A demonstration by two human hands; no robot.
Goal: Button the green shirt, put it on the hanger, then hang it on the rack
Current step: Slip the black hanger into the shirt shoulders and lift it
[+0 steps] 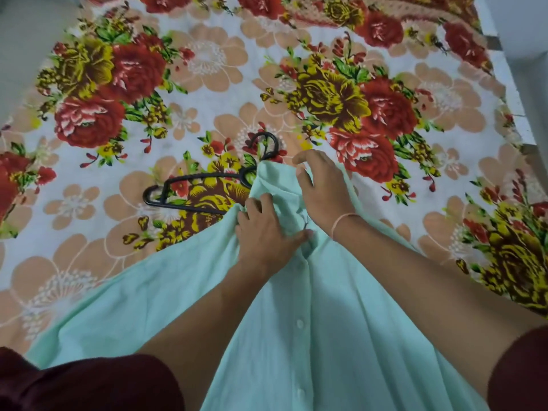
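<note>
The pale green shirt lies on the flowered bed, its front up and several white buttons closed along the placket. A black plastic hanger lies under its top end; the hook and the left arm stick out, the right half is hidden inside the shirt. My left hand grips bunched fabric at the left of the collar. My right hand rests over the right side of the collar, thumb pressed into the cloth and fingers curled above it. Whether it pinches the fabric is unclear.
The bed is covered by a sheet with red and yellow roses. Its right edge runs along a white wall. Dark red sleeves show at the bottom corners. No rack is in view.
</note>
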